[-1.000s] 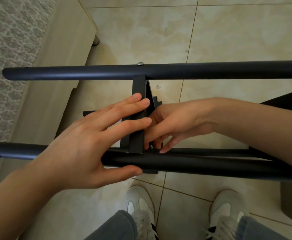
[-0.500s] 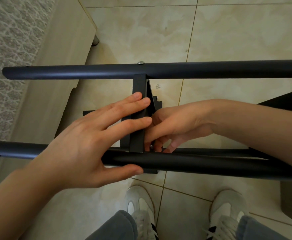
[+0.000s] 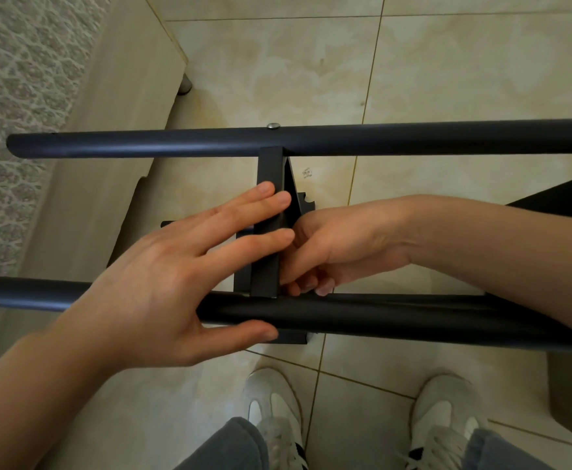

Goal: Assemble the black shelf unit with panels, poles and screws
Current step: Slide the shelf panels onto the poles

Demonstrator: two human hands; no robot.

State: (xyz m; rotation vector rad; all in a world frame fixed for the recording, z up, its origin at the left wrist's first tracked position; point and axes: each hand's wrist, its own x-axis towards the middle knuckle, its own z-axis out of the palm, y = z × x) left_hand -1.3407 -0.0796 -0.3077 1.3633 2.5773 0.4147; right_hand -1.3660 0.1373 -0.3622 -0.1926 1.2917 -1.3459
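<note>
**Panel could slip**

Left hand [image 3: 155,283] presses straight fingers [image 3: 243,208] across the panel [image 3: 267,266], thumb under the near pole [image 3: 413,317]. Right hand [image 3: 342,242] curls its fingers at that joint, contents hidden; a shift may misalign it. Far pole [image 3: 413,139] carries a screw [image 3: 273,125]

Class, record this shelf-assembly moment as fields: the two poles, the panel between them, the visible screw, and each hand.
Far pole: horizontal, with a screw head on it
Near pole: horizontal
Panel: bridges both poles
Left hand: fingers straight across panel, thumb against near pole
Right hand: fingers curled at panel's near-pole joint; anything held is hidden
</note>
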